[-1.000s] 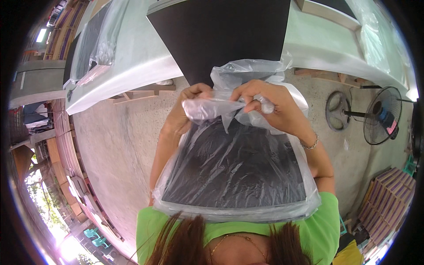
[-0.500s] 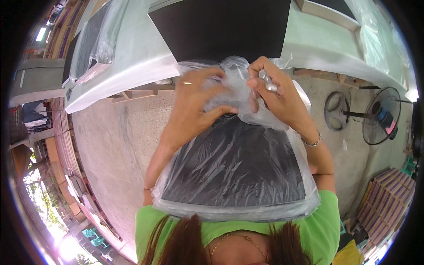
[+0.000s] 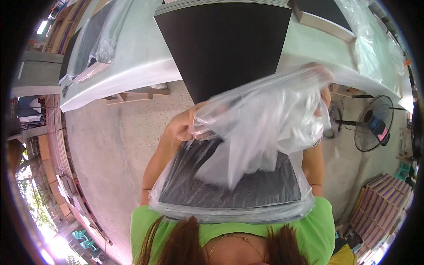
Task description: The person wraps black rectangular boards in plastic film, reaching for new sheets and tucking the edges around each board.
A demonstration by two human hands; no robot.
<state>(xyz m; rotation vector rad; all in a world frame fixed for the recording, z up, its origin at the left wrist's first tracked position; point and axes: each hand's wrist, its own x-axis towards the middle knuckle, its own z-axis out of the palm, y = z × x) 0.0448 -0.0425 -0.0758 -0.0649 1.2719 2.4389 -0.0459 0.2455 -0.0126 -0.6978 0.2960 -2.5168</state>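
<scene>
Both hands work at the far end of a stack of flat black rectangular sheets [image 3: 234, 187] that sits inside a clear, crinkled plastic bag [image 3: 265, 128]. Left hand [image 3: 182, 126] is closed on the bag's loose mouth at the stack's far left corner. Right hand [image 3: 326, 95] is mostly hidden behind the lifted film, so its grip cannot be told; it sits higher and farther out. From the hands, the stack runs back toward the person's green-shirted chest [image 3: 322, 221], with its near edge lying left to right. Beyond lies a pale bench [image 3: 141, 57] carrying another black sheet [image 3: 225, 44].
</scene>
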